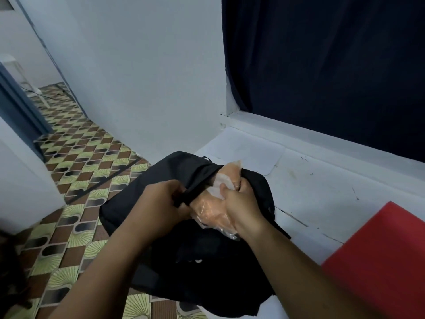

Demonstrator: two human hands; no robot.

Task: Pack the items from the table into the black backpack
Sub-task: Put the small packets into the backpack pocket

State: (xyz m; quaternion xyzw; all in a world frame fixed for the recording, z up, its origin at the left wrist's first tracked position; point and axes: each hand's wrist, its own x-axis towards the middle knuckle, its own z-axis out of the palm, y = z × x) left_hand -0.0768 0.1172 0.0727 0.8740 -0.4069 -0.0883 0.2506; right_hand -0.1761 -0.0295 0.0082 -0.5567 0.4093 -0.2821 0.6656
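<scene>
The black backpack [197, 254] lies at the left edge of the white table [310, 199], partly hanging over it. Its top opening gapes toward me. My left hand [161, 203] grips the near edge of that opening and holds it apart. My right hand [239, 203] grips an orange-tinted clear plastic packet [227, 178] with something white inside; the packet sits in the mouth of the bag, its far end sticking out. What lies deeper inside the bag is hidden.
A flat red item [379, 261] lies on the table at the right. A dark blue curtain [333, 65] hangs behind the table above a white ledge. Patterned floor tiles [76, 171] run along the left, with a white wall behind.
</scene>
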